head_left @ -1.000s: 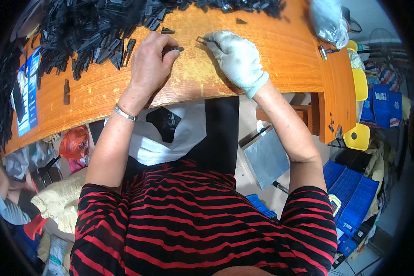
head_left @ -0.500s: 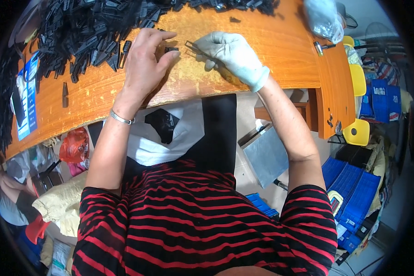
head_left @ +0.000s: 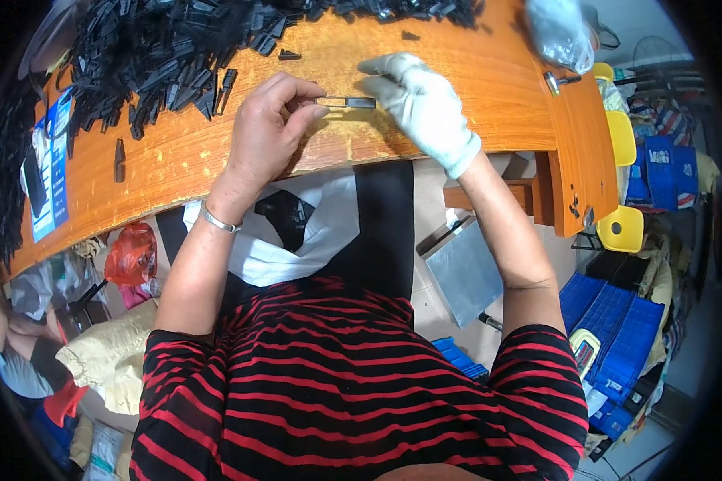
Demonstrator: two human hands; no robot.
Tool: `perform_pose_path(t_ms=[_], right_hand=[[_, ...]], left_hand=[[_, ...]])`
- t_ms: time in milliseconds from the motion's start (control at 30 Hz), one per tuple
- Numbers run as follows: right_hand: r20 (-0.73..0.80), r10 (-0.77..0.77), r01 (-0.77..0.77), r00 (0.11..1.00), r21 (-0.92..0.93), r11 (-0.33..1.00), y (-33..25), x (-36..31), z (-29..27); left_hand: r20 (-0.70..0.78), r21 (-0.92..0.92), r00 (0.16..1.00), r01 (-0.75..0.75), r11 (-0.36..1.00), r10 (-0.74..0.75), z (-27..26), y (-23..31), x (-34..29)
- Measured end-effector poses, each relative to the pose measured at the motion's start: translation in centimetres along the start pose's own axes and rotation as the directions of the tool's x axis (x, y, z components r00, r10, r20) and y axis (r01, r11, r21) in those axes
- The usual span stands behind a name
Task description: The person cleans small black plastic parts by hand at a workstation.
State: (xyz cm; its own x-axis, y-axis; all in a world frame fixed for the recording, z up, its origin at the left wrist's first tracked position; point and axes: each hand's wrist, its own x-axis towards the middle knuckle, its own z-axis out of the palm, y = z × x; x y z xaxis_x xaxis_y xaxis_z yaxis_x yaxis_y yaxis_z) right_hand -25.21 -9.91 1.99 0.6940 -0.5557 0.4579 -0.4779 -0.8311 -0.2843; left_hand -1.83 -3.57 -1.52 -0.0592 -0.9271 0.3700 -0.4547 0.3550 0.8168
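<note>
My left hand (head_left: 273, 120), bare with a silver band at the wrist, pinches a slim, open-framed strip (head_left: 334, 103) between thumb and fingertips. At the strip's right end sits a small dark block (head_left: 360, 103); whether the two are joined I cannot tell. Just right of that block is my right hand (head_left: 425, 104) in a white glove, its fingers apart and seemingly holding nothing. A single small black plastic part (head_left: 290, 55) lies on the wooden table beyond my left hand. Another black part (head_left: 119, 160) lies farther left.
A large heap of black plastic parts (head_left: 160, 64) covers the table's far left. A blue-and-white printed sheet (head_left: 50, 176) lies at the left edge. A clear plastic bag (head_left: 560, 36) sits at the far right corner. Below the table edge, a white sack (head_left: 329, 216) hangs open by my lap.
The slim strip has passed from my gloved right hand to my bare left hand. The right fingers have spread, and my left hand has shifted right and nearer.
</note>
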Motion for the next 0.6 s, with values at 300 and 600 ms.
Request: perform_pose_path(t_ms=[300,600], right_hand=[[0.089,0.228,-0.232,0.970,0.047,0.972,-2.2,1.1,2.0],[0.110,0.145,-0.138,0.983,-0.065,0.988,-0.1,3.0,3.0]], left_hand=[[-0.088,0.176,0.995,-0.033,0.984,0.049,-0.9,-1.3,0.3],[-0.020,0.445,0.995,-0.077,0.892,0.095,-1.0,-2.7,2.0]])
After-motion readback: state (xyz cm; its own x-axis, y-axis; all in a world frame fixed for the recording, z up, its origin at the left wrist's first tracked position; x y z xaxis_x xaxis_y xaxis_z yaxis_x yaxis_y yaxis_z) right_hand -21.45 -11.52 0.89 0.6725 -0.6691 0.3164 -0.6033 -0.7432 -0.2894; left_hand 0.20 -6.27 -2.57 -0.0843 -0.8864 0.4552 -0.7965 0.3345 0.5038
